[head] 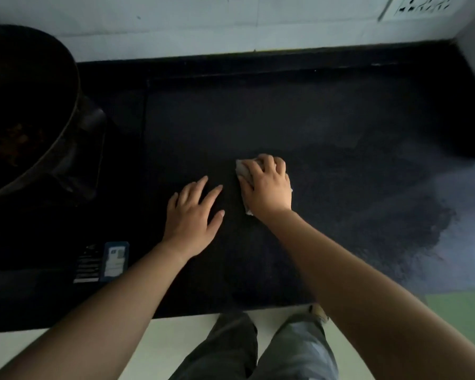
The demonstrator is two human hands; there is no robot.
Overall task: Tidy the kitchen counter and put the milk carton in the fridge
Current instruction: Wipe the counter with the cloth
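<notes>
Head view — two hands [195, 215] [268, 187], one cloth [243, 170] on counter [327, 127]

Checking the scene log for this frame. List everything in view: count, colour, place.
counter: one, black, fills the middle.
wok: one, dark, far left, brownish bits inside.
stickers: two, blue-white and black, front left of counter.
cloth: one, pale, on the counter under the right hand.
wall: one, whitish, behind the counter.
floor: pale, below the counter edge.
left hand: one, flat on the counter, fingers spread.
right hand: one, pressing the cloth.
legs: two, grey trousers, bottom centre.
</notes>
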